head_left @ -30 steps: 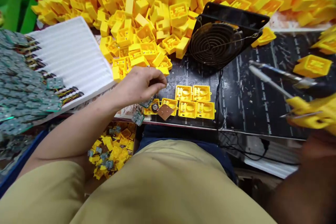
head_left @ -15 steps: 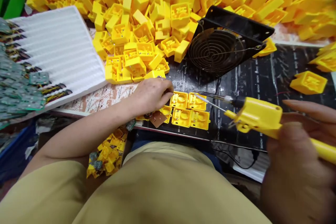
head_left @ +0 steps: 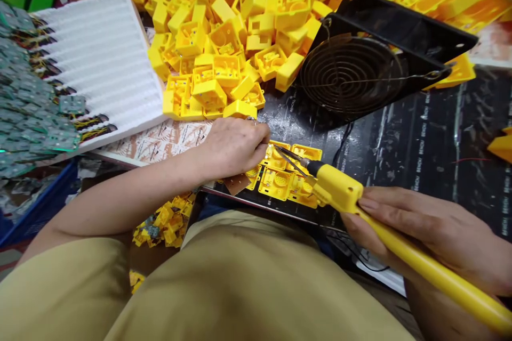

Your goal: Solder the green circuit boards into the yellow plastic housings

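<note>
Dozens of yellow plastic housings (head_left: 212,93) form a heap across the top of the frame, many with their open sides showing. Next in extent, the black-surfaced counter (head_left: 440,122) runs from the center to the right edge. A ridged white foam tray (head_left: 104,53) lies tilted at upper left, with grey-green circuit boards (head_left: 32,90) massed along its left side and wires visible between the two. Right of center, in the upper half, a black fan (head_left: 352,74) with a concentric wire grille leans on the counter.

At lower right, the right hand (head_left: 428,224) is closed around a yellow soldering iron (head_left: 340,189), which slants up and left, its slender tip over the upper row of open yellow cases (head_left: 274,182); whether the tip makes contact cannot be told. The left hand (head_left: 236,146), its fingers curled, is at the left end of that row near the center; its fingertips are partly hidden, and whether they pinch anything cannot be told. The cases lie in two rows near the counter's front edge. Smallest, a brown board (head_left: 237,184) lies just below the left hand.
</note>
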Available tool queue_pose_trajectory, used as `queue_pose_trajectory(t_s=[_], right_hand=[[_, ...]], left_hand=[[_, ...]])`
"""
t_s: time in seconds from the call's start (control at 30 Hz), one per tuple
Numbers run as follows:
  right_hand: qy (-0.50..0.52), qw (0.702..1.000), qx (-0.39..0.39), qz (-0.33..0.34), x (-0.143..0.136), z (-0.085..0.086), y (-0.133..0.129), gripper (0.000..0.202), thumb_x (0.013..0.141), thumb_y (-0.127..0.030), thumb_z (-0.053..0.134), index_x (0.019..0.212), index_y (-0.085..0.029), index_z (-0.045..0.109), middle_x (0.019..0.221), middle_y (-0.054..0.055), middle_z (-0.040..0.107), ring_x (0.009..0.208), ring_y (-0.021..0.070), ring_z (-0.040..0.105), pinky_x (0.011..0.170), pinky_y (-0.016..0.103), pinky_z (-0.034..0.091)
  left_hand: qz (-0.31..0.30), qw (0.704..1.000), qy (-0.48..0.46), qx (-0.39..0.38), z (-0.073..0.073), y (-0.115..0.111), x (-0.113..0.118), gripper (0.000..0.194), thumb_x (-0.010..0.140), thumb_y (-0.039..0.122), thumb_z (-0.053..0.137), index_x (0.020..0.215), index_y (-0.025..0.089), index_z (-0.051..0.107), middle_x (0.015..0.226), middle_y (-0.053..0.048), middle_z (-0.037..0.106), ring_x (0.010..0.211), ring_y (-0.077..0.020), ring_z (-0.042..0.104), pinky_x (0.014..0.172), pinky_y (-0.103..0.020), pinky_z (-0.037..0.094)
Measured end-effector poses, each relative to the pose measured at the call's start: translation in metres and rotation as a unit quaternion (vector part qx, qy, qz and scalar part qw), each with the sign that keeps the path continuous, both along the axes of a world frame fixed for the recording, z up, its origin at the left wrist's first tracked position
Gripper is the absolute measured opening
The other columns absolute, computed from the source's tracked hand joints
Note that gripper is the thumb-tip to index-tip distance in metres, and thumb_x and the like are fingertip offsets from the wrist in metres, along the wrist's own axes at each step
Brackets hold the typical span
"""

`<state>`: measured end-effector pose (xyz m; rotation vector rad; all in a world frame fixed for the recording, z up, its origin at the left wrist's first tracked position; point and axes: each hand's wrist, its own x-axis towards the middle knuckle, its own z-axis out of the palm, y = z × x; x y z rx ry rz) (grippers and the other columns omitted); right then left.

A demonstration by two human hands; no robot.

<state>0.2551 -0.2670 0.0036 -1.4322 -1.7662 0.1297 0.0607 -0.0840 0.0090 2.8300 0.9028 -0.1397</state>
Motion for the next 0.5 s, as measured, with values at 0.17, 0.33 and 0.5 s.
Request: queue_pose_trajectory(t_s=[0.17,0.33,0.5], right_hand=[[-0.064,0.997,-0.023,0.048,0.013,-0.01,0.005,0.002,0.096,-0.024,0.06,0.096,-0.023,0.058,0.084,-0.002,0.069,0.075,0.0119,0.068,0.07,0.021,0.059],[-0.092,0.992,-0.005,0.085,0.009,0.006,0.008,0.007,0.094,-0.025,0.065,0.092,-0.022,0.059,0.083,-0.002,0.069,0.072,0.0121,0.068,0.071,0.021,0.06],[-0.012,0.998,-0.052,-0.039,0.01,0.01,-0.006,0.008,0.088,-0.029,0.072,0.087,-0.026,0.065,0.082,-0.001,0.068,0.063,0.0148,0.066,0.044,0.026,0.053]], left_hand=[[-0.01,1.0,0.021,0.004,0.003,0.001,0.003,0.03,0.085,0.03,0.044,0.088,0.019,0.072,0.075,-0.007,0.072,0.071,-0.024,0.067,0.052,-0.029,0.025],[-0.03,0.998,0.05,0.028,0.007,0.001,0.007,0.029,0.084,0.027,0.044,0.087,0.017,0.072,0.076,-0.008,0.073,0.069,-0.0236,0.066,0.053,-0.029,0.03],[-0.042,0.996,0.073,0.03,0.011,0.002,0.009,0.029,0.086,0.027,0.045,0.087,0.018,0.073,0.075,-0.007,0.072,0.067,-0.0202,0.064,0.054,-0.028,0.033]])
